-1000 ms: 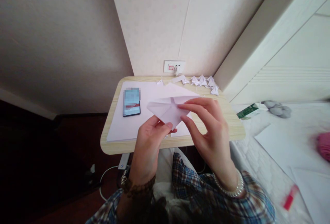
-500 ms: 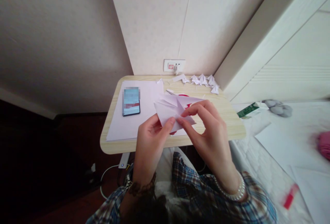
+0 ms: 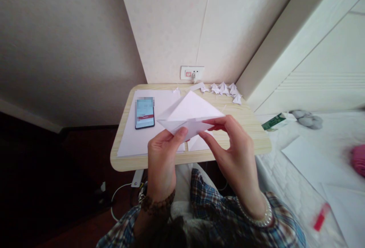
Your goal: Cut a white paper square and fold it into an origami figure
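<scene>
A folded sheet of white paper (image 3: 194, 109) is held up above the table, a broad pointed flap at its top and narrower folds along its lower edge. My left hand (image 3: 164, 156) is closed on its lower part, thumb in front and fingers hidden behind. At the lower right edge, my right hand (image 3: 235, 149) has its fingers against the paper and its thumb just below. Another piece of white paper (image 3: 199, 143) lies on the table beneath, partly covered by the held one.
A phone (image 3: 145, 115) with a lit screen lies on white sheets (image 3: 128, 141) on the small wooden table (image 3: 256, 137). Several small folded paper pieces (image 3: 224, 88) stand along its back edge. A green and white carton (image 3: 275, 121) is on the bed to the right.
The folded paper has been turned, so a broad pointed flap now stands up where several layered folds showed before. My right hand's fingers have shifted to its right edge.
</scene>
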A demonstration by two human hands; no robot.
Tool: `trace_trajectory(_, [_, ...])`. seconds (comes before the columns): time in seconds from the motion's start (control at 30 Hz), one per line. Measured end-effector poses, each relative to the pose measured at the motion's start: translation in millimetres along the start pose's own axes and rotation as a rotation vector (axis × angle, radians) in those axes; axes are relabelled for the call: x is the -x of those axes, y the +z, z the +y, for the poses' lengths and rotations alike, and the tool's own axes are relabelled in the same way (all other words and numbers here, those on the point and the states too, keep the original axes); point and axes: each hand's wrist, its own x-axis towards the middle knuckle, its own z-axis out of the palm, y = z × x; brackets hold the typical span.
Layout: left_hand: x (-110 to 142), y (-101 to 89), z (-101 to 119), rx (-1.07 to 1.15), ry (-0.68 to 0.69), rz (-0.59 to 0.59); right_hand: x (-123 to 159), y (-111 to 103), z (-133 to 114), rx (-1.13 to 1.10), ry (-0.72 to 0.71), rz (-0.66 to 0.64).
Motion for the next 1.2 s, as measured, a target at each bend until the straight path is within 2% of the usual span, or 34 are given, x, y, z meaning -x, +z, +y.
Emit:
trace_trajectory(0.23, [0,3.9,0,-0.014,-0.043,-0.010,3,2,0,-0.082,-0.013,0.032])
trace_trajectory(0.53, [1,2.1,4,-0.076,-0.130,-0.052,1,-13,9,0.036,-0.253,0.034])
trace_trajectory(0.77, [2,1.9,2,-0.117,-0.183,-0.082,-5,-25,11,0.179,-0.410,-0.039])
trace_trajectory(0.87, [3,3.8,2,-0.094,-0.154,-0.071,-2,-22,8,0.131,-0.405,-0.080])
trace_trajectory(1.0, [4,6.4,2,-0.050,-0.120,-0.075,6,-12,6,0.067,-0.367,-0.029])
trace_trajectory(1.2, [7,8.9,3,0.006,-0.100,-0.092,11,-7,16,0.020,-0.480,-0.008])
